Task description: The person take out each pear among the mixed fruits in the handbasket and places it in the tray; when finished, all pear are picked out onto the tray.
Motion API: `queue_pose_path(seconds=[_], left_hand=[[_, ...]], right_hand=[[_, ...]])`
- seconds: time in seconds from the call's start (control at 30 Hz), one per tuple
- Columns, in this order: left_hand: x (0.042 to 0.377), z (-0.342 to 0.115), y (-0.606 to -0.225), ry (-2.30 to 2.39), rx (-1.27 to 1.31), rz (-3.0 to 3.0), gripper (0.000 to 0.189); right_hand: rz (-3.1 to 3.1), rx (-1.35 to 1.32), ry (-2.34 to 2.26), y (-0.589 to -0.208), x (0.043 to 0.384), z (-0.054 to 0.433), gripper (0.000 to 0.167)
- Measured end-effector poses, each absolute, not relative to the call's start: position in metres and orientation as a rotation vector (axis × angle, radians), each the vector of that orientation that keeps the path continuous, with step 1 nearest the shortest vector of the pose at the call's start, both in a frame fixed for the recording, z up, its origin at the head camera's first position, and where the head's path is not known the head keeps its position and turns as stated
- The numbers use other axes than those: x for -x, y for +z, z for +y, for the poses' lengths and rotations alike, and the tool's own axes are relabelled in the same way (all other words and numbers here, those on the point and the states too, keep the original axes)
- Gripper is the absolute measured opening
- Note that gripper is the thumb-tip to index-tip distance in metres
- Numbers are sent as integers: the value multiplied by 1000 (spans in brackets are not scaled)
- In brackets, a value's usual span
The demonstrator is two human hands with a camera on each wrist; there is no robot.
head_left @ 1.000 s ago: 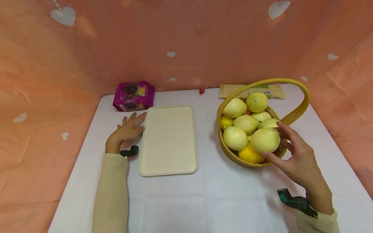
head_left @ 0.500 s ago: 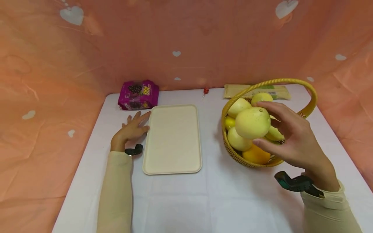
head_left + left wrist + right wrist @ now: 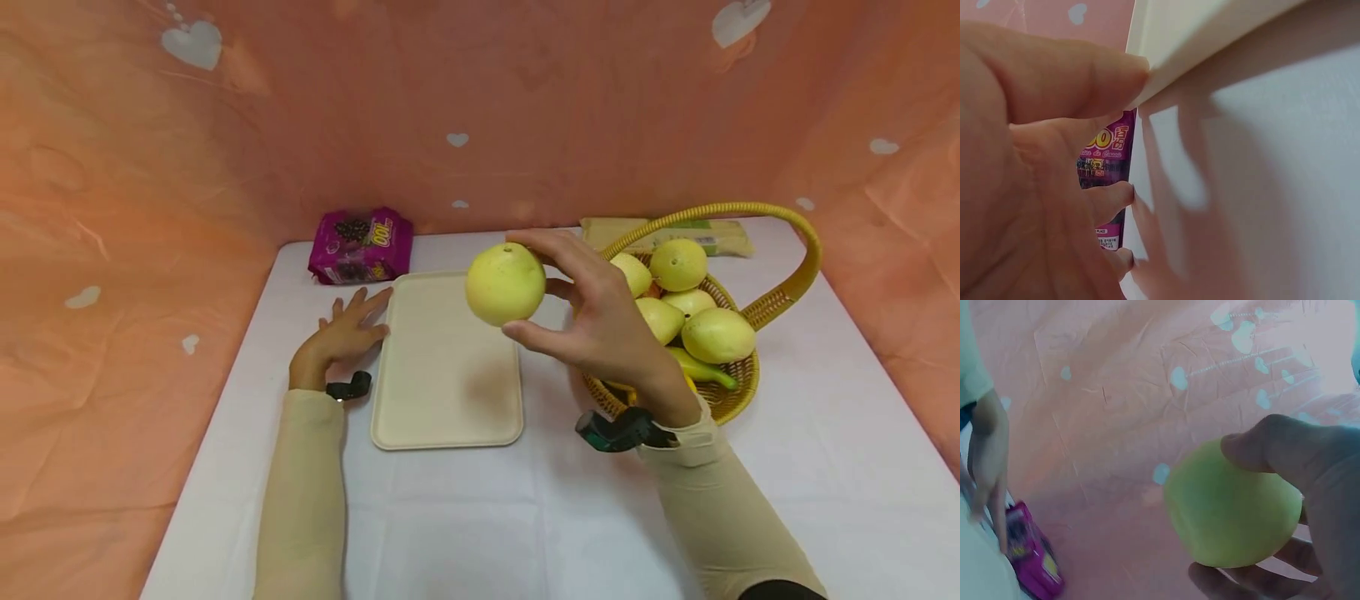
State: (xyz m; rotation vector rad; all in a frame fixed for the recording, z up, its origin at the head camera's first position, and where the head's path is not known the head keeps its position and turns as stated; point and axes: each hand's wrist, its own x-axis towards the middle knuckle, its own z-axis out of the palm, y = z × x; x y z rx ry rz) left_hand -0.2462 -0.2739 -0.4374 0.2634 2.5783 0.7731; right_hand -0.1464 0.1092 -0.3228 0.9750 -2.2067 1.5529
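Heart-printed orange cloth [image 3: 570, 108] backs a white table [image 3: 450, 533]. Above the beige tray [image 3: 427, 375], the right hand [image 3: 611, 321] grips what looks like a yellow-green pear [image 3: 505, 285]: likely firm, weighty, smooth, best held round its middle. The left hand [image 3: 341, 333], fingers apart, touches the tray's edge.

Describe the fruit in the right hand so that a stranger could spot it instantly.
On the white table lies a cream tray. Over it, the right hand holds a round yellow-green fruit. Unlike similar fruit in the wicker basket, it is in mid-air.
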Motion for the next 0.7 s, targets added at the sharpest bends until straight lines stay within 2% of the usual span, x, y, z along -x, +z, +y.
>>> queue_pose_path(seconds=[0.4, 0.7], left_hand=[[248, -274, -441, 771, -212, 2563, 75], [246, -272, -441, 759, -218, 2562, 74]], right_hand=[[-2215, -946, 1651, -363, 207, 34, 77], [-2315, -884, 1721, -396, 248, -2, 78]])
